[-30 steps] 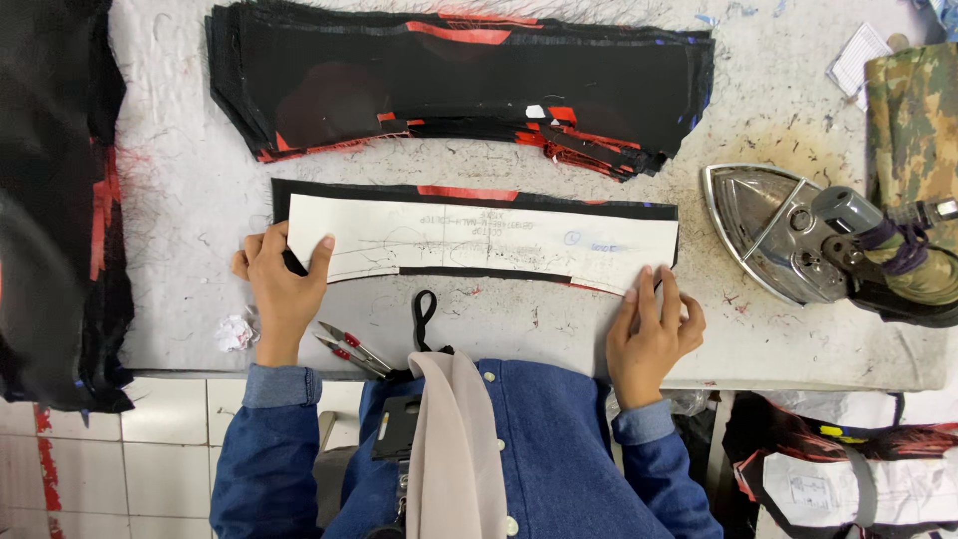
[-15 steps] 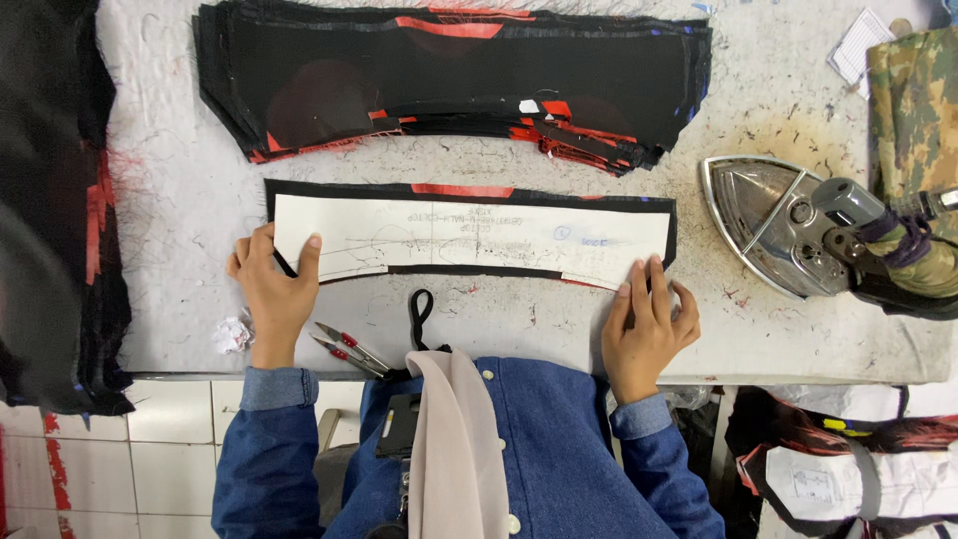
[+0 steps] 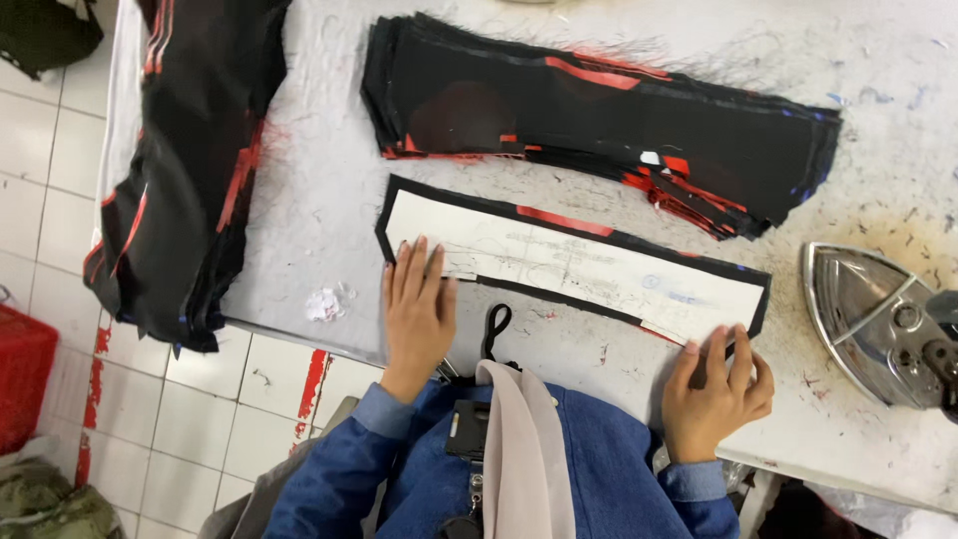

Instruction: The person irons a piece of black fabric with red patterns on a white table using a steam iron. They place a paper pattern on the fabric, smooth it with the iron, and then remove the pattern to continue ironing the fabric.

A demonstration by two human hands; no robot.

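The left hand [image 3: 417,304] is pressing flat, fingers spread and grasping nothing, on the white pattern [image 3: 574,271] near its 9 o'clock end. The right hand [image 3: 717,387] is probably pinning the 4 o'clock corner, fingers curled. The pattern is lying on a black fabric piece [image 3: 454,195]; even pressure is keeping the edges aligned.

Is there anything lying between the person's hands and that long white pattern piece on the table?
Nothing visible does. The left hand rests flat on the near left end of the white pattern piece, and the right hand has its fingertips on the near right end. The iron sits off to the right, apart from both.
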